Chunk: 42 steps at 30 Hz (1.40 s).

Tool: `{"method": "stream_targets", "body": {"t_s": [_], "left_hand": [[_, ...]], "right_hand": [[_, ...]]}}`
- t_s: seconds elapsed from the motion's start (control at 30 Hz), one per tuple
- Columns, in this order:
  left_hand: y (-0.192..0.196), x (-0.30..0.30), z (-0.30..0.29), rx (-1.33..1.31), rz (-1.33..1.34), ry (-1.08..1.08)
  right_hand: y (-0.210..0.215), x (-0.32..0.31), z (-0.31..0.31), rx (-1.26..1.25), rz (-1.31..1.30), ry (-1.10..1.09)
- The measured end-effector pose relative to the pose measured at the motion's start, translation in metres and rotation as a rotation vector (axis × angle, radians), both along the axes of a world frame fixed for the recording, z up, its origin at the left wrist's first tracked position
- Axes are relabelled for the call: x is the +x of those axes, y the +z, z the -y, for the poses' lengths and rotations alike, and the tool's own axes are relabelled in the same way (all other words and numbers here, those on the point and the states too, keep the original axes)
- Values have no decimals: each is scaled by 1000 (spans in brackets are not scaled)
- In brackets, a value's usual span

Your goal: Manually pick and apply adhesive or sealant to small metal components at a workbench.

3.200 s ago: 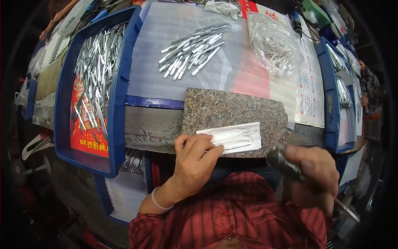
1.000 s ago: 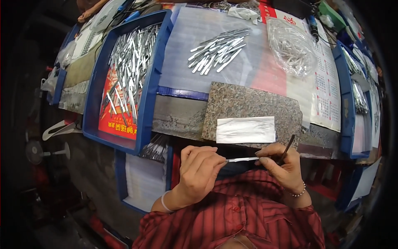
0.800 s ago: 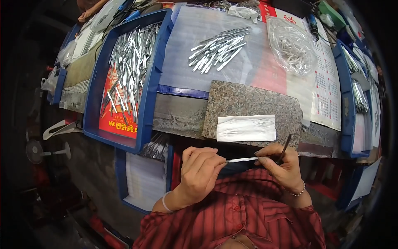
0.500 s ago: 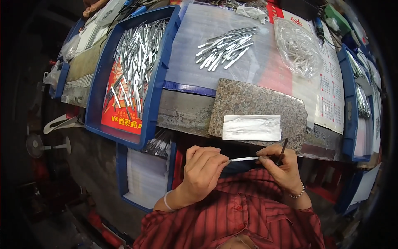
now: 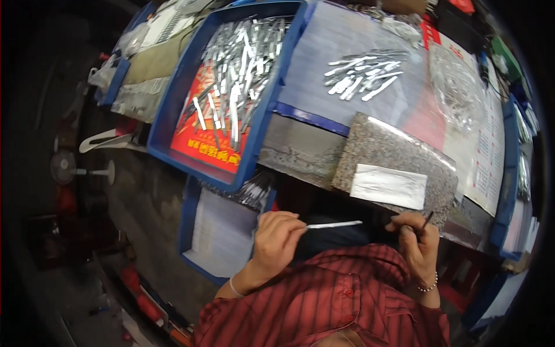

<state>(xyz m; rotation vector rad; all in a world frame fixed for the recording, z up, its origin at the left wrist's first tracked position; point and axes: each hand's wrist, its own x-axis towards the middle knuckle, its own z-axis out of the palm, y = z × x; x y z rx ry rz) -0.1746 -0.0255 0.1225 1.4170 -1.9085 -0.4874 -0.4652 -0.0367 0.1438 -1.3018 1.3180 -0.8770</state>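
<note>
My left hand (image 5: 276,240) pinches one end of a slim silver metal piece (image 5: 335,224), whose free end points right over my lap. Apart from that piece, my right hand (image 5: 419,237) is closed around a thin dark stick (image 5: 428,218) that juts up past the fingers. In front of the hands, a folded white cloth or paper pad (image 5: 388,186) lies on a speckled granite slab (image 5: 399,144) at the table's near edge. Beyond the slab, a loose pile of similar silver pieces (image 5: 364,72) rests on a pale plastic sheet (image 5: 312,52).
To the left stands a blue tray (image 5: 270,124) with many silver pieces (image 5: 245,63) heaped over a red sheet. Below it sits another blue bin (image 5: 188,231). A clear plastic bag (image 5: 457,87) lies at the right, near a third blue tray (image 5: 504,191). A white fan (image 5: 110,172) is far left.
My right hand has come off the silver piece and moved right with the dark stick. The left hand keeps its pinch. The whole view has turned, shifting the table rightward.
</note>
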Motion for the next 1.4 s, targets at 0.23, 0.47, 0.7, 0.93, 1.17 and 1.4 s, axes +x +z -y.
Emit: {"method": "stream_targets", "body": {"t_s": [0.23,0.47,0.7,0.93,1.17,1.4], "left_hand": [[-71,104,-36,151,155,545],[-117,123,-16,69,408,488],[-72,88,-8,-2,378,345],[33,-6,40,-55,-83,-13],[24,-95,218,-197,-133,-106],[-44,-121,363,5,150,-34]], "right_hand": [[5,21,6,-99,-102,147],[2,30,8,-205,-182,218],[-1,21,5,-155,-193,210],[-4,21,7,-269,-111,379],[-13,10,-21,-302,-101,373],[-14,-6,-30,-286,-111,335]]}}
